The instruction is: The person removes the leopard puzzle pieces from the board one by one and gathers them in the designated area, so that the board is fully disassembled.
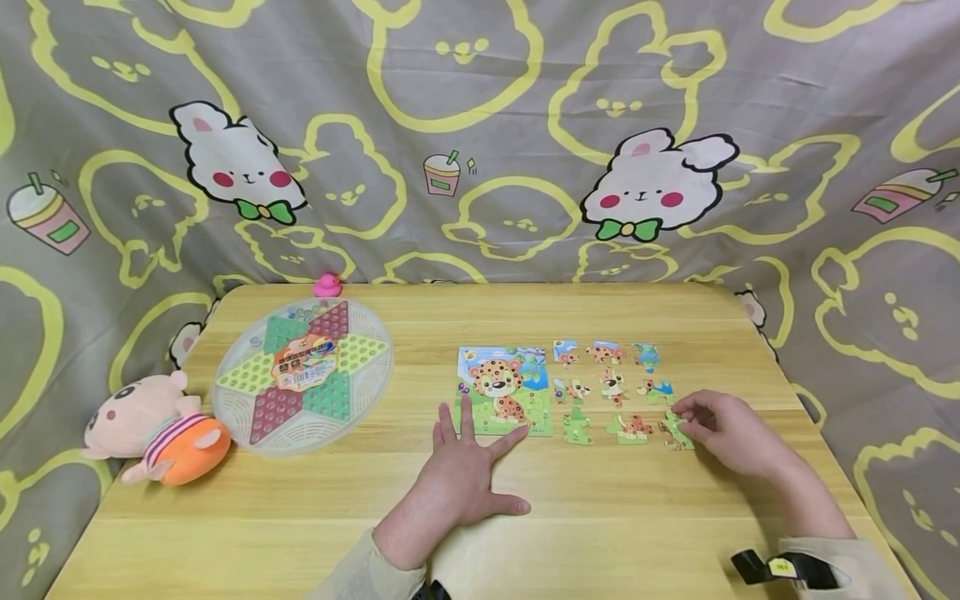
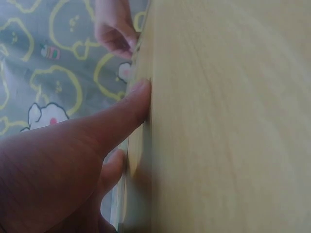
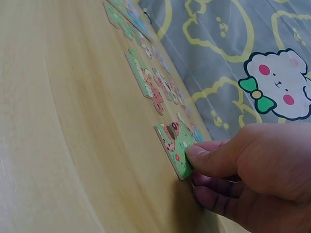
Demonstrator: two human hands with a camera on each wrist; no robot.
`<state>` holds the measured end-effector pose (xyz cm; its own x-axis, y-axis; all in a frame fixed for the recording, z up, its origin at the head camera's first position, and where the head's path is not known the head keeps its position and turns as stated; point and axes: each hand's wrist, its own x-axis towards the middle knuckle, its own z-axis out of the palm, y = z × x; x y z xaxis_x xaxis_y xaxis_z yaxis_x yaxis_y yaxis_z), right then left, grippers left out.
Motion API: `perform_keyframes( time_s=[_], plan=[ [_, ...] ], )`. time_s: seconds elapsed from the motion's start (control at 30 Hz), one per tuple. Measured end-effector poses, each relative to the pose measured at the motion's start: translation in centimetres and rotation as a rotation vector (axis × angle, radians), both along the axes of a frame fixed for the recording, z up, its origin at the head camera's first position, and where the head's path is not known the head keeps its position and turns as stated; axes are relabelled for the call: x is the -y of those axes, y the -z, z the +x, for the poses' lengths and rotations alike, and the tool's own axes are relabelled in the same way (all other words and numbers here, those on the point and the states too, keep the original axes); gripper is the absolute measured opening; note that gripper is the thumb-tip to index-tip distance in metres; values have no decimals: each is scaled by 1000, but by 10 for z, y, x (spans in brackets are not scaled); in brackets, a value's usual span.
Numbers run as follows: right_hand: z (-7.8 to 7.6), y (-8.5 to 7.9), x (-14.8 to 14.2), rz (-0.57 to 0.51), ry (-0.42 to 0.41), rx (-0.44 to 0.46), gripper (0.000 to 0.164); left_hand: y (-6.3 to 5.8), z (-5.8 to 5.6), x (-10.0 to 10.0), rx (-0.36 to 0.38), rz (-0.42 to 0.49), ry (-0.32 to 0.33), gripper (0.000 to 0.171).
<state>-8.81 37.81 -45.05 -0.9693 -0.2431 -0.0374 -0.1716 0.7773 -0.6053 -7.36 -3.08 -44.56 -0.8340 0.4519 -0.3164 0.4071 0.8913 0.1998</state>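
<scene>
My left hand (image 1: 459, 477) lies on the table with its fingers spread, fingertips at the lower edge of a leopard picture board (image 1: 536, 408). At the right, my right hand (image 1: 731, 429) pinches the outer edge of a green corner puzzle piece (image 3: 181, 148) between thumb and fingers. That piece lies in the bottom row of loose jigsaw pieces, spaced apart in rows right of the board. Others there include a leopard-body piece (image 1: 636, 427) and a leopard-face piece (image 1: 612, 383). The left wrist view shows the left thumb (image 2: 133, 102) against the tabletop.
Left of the board lies a round Chinese checkers board (image 1: 375, 321) with a star pattern. A plush toy (image 1: 197, 450) in orange is beside it, and a pink rubber duck (image 1: 327, 286) sits behind. A patterned curtain (image 1: 510, 150) encloses the wooden table (image 1: 300, 508).
</scene>
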Motion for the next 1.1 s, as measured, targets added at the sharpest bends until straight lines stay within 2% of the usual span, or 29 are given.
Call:
perform_keyframes(
  time_s=[0.43, 1.1],
  plan=[
    [1, 3, 2, -5, 11, -27, 16, 0, 1, 1, 3, 30, -12, 103],
    [1, 9, 4, 10, 54, -48, 13, -1, 1, 0, 2, 20, -18, 103]
  ],
)
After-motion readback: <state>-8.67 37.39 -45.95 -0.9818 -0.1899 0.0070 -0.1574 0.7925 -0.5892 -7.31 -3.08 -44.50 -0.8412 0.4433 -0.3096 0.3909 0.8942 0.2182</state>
